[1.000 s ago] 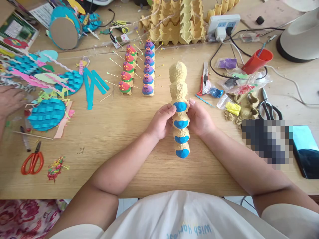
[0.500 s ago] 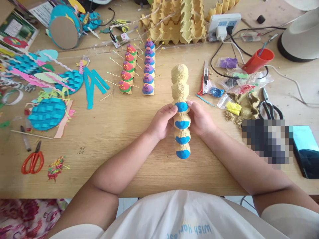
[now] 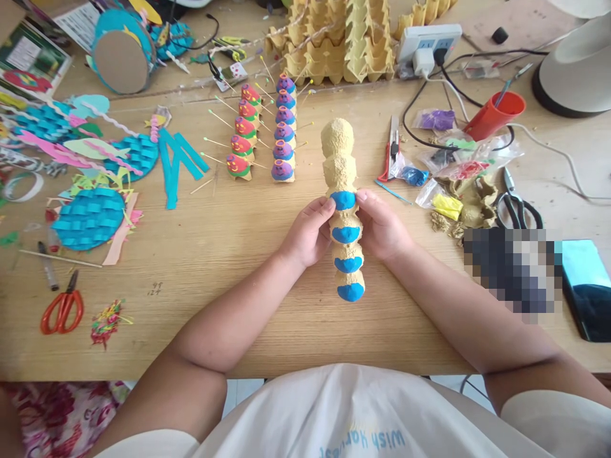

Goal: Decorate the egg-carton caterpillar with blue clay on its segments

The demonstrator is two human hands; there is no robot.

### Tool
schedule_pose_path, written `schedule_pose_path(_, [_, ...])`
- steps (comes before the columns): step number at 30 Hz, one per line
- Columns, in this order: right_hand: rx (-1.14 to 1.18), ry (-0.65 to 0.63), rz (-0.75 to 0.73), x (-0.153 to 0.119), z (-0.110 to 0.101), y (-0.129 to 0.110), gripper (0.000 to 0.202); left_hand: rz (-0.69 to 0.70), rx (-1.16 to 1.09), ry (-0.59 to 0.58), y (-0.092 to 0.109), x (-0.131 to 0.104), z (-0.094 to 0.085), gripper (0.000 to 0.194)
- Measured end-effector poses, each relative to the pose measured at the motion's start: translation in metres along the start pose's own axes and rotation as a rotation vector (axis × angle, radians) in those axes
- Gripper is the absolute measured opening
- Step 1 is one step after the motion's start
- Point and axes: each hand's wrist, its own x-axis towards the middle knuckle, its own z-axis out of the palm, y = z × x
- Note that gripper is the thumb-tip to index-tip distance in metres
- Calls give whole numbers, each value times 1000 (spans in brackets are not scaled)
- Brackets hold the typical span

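Observation:
A strip of egg-carton cups (image 3: 340, 170) is held upright-on in front of me, its lower several bumps carrying blue clay patches and its top two bumps bare tan. My left hand (image 3: 311, 230) grips the strip's left side, thumb at the uppermost blue patch. On the opposite side, my right hand (image 3: 383, 226) holds it, with the thumb at the same patch. The other fingers are partly hidden behind the strip. Beyond it stand two finished-looking carton strips with faces and pins, one red and green (image 3: 245, 128), one purple and blue (image 3: 284, 132).
Red scissors (image 3: 62, 312) and clay scraps (image 3: 107, 323) lie left, near woven blue discs (image 3: 89, 217). At right are a utility knife (image 3: 393, 149), bagged yellow clay (image 3: 447, 207), black scissors (image 3: 517, 210), a red cup (image 3: 496, 116) and a phone (image 3: 586, 292). Egg trays (image 3: 334, 60) sit behind.
The strip's upper end has shifted a little left and tilted, and it appears slightly larger. Both hands keep their hold on it.

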Motion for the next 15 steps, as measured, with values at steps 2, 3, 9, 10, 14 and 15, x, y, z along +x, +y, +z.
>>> schedule_pose_path(2, [20, 0, -13, 0, -1, 1, 44, 8, -12, 18, 0, 0, 1, 39])
schedule_pose_path(3, [26, -4, -17, 0, -1, 1, 44, 7, -14, 32, 0, 0, 2, 38])
schedule_pose_path(9, [20, -21, -8, 0, 1, -2, 47, 12, -12, 70, 1, 0, 5, 34])
schedule_pose_path(10, [21, -25, -8, 0, 1, -2, 47, 15, -8, 77, 1, 0, 5, 34])
schedule_pose_path(14, [11, -17, -20, -1, 2, -2, 50, 14, 19, 95, 0, 1, 4, 37])
schedule_pose_path(15, [3, -5, -21, -1, 3, -2, 50, 12, 28, 97, 0, 1, 4, 38])
